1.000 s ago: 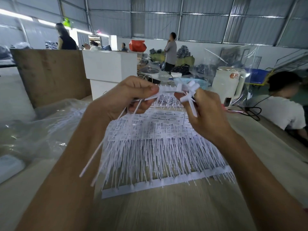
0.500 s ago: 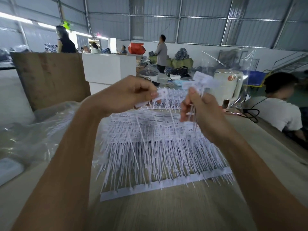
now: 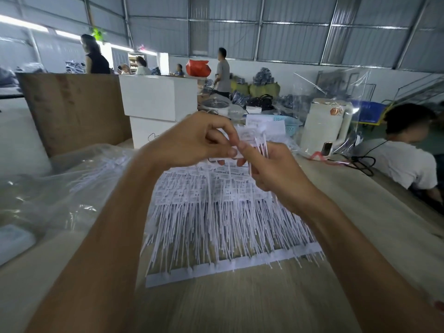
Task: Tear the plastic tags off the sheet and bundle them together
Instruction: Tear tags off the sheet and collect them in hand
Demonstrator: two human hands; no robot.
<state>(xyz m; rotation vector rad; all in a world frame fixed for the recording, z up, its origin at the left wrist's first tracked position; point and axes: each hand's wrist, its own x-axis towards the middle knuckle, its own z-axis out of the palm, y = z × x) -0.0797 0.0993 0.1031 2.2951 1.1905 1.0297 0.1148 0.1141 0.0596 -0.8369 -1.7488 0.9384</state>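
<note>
both hands meet above the sheet of tags (image 3: pixel 225 212) lying on the wooden table (image 3: pixel 240 306), left hand (image 3: pixel 194 143) and right hand (image 3: pixel 276 174) pinching a small bundle of tags (image 3: pixel 258 143), a crumpled plastic bag (image 3: pixel 60 188) just left.

Factory or warehouse packing floor.
Corrugated metal walls and roof (image 3: pixel 288 39) on steel framing, strip lights far left. Long wooden worktable (image 3: pixel 240 304) with sheets of white plastic tags (image 3: pixel 216 212) and clear plastic bags (image 3: pixel 60 188) on it. White cartons (image 3: pixel 156 97), bundled goods (image 3: pixel 262 78) stacked along far wall, several workers (image 3: pixel 222 70) standing, one seated right (image 3: pixel 403 150).
</note>
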